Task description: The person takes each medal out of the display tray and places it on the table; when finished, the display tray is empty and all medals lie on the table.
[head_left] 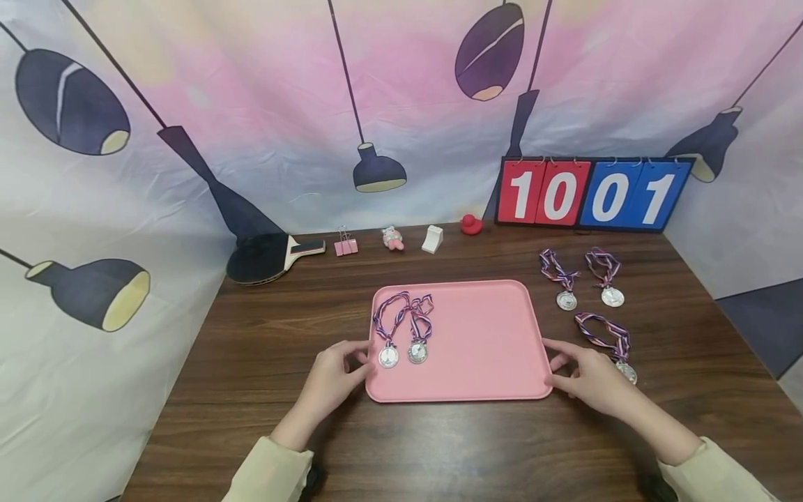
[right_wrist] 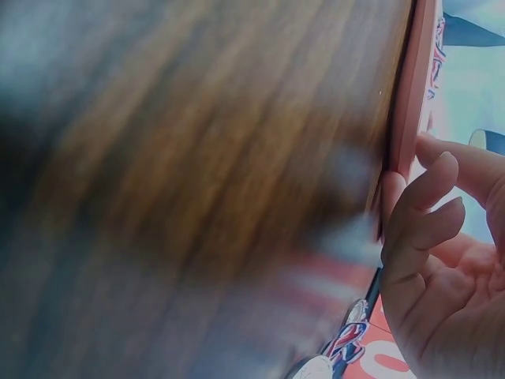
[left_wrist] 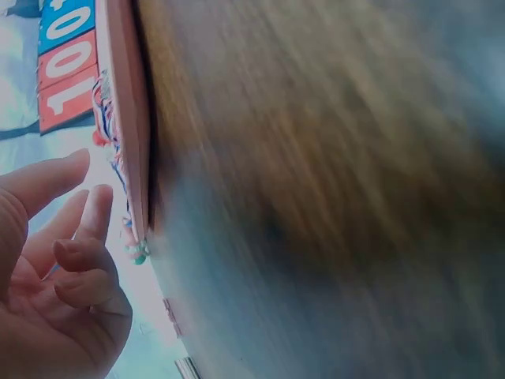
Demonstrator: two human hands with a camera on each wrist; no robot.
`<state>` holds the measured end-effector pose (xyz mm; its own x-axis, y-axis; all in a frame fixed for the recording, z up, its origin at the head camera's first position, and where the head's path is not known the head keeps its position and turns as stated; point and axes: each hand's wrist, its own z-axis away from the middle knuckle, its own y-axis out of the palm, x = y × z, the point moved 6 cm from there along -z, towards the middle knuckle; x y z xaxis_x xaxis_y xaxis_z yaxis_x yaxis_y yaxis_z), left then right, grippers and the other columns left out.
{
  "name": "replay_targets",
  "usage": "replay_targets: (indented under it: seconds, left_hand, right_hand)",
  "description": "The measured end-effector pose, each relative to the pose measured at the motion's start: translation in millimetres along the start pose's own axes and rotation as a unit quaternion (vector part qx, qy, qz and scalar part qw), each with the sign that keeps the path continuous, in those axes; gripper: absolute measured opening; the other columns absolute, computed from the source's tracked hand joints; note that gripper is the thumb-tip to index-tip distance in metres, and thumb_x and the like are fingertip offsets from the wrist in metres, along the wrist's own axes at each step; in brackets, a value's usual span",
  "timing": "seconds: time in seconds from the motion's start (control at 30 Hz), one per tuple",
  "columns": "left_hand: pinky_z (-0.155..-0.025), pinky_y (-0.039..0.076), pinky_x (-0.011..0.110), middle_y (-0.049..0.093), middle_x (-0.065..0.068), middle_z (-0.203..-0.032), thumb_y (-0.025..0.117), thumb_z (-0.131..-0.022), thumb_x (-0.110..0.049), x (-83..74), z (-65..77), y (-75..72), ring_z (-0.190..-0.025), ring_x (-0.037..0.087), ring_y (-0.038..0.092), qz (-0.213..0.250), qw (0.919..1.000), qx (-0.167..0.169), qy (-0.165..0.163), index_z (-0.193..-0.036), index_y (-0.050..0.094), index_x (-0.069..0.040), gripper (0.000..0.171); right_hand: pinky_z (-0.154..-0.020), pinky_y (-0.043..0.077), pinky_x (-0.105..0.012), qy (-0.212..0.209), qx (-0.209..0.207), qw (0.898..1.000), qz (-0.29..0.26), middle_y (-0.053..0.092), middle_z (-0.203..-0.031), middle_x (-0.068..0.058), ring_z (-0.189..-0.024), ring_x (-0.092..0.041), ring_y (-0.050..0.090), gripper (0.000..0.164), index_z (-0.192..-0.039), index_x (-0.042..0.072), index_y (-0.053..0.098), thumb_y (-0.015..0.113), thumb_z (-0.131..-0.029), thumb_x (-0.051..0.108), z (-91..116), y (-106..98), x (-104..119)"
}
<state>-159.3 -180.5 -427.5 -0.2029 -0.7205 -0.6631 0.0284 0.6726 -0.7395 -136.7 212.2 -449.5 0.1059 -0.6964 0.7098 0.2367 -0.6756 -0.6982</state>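
Note:
A pink tray [head_left: 483,341] lies on the wooden table. On its left part are two silver medals [head_left: 388,356] [head_left: 417,351] with striped ribbons. My left hand [head_left: 335,376] is at the tray's left edge, thumb and forefinger spread; in the left wrist view this hand [left_wrist: 71,268] shows its other fingers loosely bent. Opposite it, my right hand [head_left: 590,373] touches the tray's right edge with its fingertips. The right wrist view has the right hand's thumb and fingers [right_wrist: 422,193] right at the tray rim [right_wrist: 406,134].
Three more silver medals [head_left: 567,300] [head_left: 613,297] [head_left: 626,372] lie right of the tray, one partly behind my right hand. Along the back stand a paddle [head_left: 257,259], a pink binder clip [head_left: 346,247], a small figurine [head_left: 393,238], a white block [head_left: 433,238], a red duck [head_left: 471,224] and a scoreboard [head_left: 592,193].

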Motion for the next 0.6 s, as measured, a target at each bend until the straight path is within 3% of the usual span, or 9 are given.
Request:
replay_targets:
  seconds: [0.13, 0.3, 0.6]
  left_hand:
    - [-0.053, 0.038, 0.025, 0.057, -0.004, -0.075, 0.076, -0.070, -0.014, -6.0, -7.4, 5.9, -0.057, 0.011, 0.046, -0.027, 0.9995, -0.015, 0.008, -0.099, 0.069, -0.012, 0.030]
    - [-0.062, 0.043, 0.032, 0.055, -0.003, -0.079, 0.078, -0.067, -0.026, -8.9, -12.5, 10.1, -0.070, 0.014, 0.054, -0.101, 0.9942, -0.033, -0.017, -0.089, 0.071, -0.015, 0.026]
    - [-0.051, 0.037, 0.030, 0.042, -0.001, -0.078, 0.081, -0.057, -0.043, -7.1, -17.4, 20.0, -0.061, 0.014, 0.043, -0.154, 0.9871, -0.016, -0.041, -0.086, 0.072, -0.018, 0.040]
  right_hand:
    - [-0.042, 0.038, -0.024, 0.001, 0.000, 1.000, 0.003, 0.059, -0.082, 0.001, -0.044, -0.008, 0.048, 0.058, -0.128, 0.006, 0.047, 0.071, -0.076, 0.018, -0.2, -0.9, -0.1]
    - [-0.042, 0.038, -0.024, 0.002, 0.002, 1.000, 0.010, 0.059, -0.082, 0.001, -0.044, -0.008, 0.047, 0.058, -0.128, 0.006, 0.047, 0.071, -0.076, 0.018, -0.8, -1.2, 0.9]
    - [-0.042, 0.038, -0.024, 0.003, 0.001, 1.000, 0.008, 0.059, -0.082, 0.001, -0.045, -0.008, 0.047, 0.058, -0.128, 0.006, 0.047, 0.071, -0.076, 0.016, -0.7, -0.1, 1.0]
